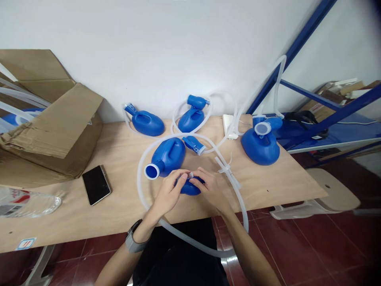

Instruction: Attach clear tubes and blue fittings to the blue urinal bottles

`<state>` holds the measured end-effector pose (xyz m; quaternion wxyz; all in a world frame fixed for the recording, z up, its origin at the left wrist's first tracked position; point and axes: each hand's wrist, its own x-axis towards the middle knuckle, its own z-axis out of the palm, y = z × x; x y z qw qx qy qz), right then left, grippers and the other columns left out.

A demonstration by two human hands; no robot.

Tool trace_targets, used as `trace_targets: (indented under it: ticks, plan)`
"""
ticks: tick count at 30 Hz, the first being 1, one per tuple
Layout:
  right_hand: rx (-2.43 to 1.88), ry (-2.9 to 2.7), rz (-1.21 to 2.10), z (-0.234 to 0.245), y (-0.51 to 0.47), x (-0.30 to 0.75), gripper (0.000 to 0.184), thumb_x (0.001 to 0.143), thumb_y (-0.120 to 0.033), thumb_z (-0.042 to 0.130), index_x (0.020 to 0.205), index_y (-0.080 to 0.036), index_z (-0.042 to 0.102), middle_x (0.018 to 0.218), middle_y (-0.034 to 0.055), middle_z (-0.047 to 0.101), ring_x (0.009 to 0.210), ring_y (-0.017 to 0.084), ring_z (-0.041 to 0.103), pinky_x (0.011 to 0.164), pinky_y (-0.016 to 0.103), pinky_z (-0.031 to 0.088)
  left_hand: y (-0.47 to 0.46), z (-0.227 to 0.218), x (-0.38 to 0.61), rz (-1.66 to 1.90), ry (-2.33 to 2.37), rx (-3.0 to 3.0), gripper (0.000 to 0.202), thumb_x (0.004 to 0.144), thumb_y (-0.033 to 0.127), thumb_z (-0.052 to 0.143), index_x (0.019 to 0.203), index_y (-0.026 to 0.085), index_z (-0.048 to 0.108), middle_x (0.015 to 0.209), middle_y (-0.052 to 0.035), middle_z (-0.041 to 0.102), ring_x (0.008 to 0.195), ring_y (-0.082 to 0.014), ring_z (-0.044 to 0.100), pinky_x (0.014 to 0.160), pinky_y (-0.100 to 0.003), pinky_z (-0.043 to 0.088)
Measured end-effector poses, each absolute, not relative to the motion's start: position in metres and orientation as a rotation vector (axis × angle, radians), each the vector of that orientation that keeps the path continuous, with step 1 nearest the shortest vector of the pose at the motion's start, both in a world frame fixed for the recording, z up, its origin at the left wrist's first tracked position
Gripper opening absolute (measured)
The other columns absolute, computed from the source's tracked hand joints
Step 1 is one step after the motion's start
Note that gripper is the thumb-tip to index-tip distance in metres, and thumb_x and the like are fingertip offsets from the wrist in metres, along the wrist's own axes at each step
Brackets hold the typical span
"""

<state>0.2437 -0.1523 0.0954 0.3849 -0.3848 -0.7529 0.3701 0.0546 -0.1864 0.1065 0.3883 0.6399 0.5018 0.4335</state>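
Observation:
Both hands meet over a small blue plastic piece (190, 188) near the table's front edge. My left hand (169, 193) pinches a small clear fitting (190, 174) at its fingertips. My right hand (208, 185) has its fingers curled on the same blue piece and fitting. A long translucent tube (139, 178) loops round my hands and hangs past the table edge. Just behind them lies a blue plastic bottle (168, 155) with a white-rimmed open mouth.
Three more blue bottles lie further back (147, 122) (192, 117) (262, 145), with tubes coiled round them. A black phone (96, 184), an open cardboard box (50, 131) and a clear plastic bottle (28, 203) are at the left. A blue metal rack (327, 119) stands right.

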Motion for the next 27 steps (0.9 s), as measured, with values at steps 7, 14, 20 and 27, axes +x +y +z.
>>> trace_targets:
  ticks: [7,14,20,27]
  plan:
    - [-1.008,-1.893,0.994,0.087,-0.144,0.244,0.034,0.105,-0.055,0.046,0.101,-0.025,0.062,0.095,0.0035,0.065,0.088,0.022,0.062,0.082,0.035,0.050,-0.171,0.112,0.059,1.155,1.245,1.371,0.027,0.092,0.043,0.067,0.081,0.020,0.060,0.096,-0.0057,0.076,0.093,-0.0204,0.070,0.086,-0.033,0.054]
    - [-1.050,-1.909,1.103,0.104,-0.139,0.247,0.035,0.100,-0.057,0.052,0.097,-0.023,0.056,0.088,0.0008,0.061,0.077,0.018,0.056,0.067,0.030,0.045,-0.158,0.113,0.049,1.034,1.159,1.466,0.022,0.088,0.039,0.071,0.081,0.019,0.065,0.099,-0.0064,0.078,0.094,-0.0208,0.071,0.085,-0.031,0.054]
    - [-1.058,-1.922,1.037,0.105,-0.135,0.242,0.013,0.096,-0.034,0.054,0.098,-0.023,0.059,0.090,0.0006,0.064,0.080,0.018,0.059,0.067,0.028,0.044,-0.154,0.109,0.046,1.066,1.245,1.534,0.021,0.087,0.041,0.073,0.087,0.019,0.076,0.093,-0.0048,0.079,0.086,-0.0197,0.070,0.082,-0.031,0.054]
    - [-1.090,-1.900,0.853,0.092,-0.134,0.241,0.012,0.091,-0.033,0.056,0.096,-0.023,0.059,0.087,0.0021,0.065,0.077,0.019,0.059,0.069,0.032,0.046,-0.157,0.106,0.049,1.110,1.271,1.492,0.023,0.089,0.041,0.072,0.091,0.019,0.078,0.091,-0.0049,0.079,0.083,-0.0197,0.072,0.078,-0.030,0.056]
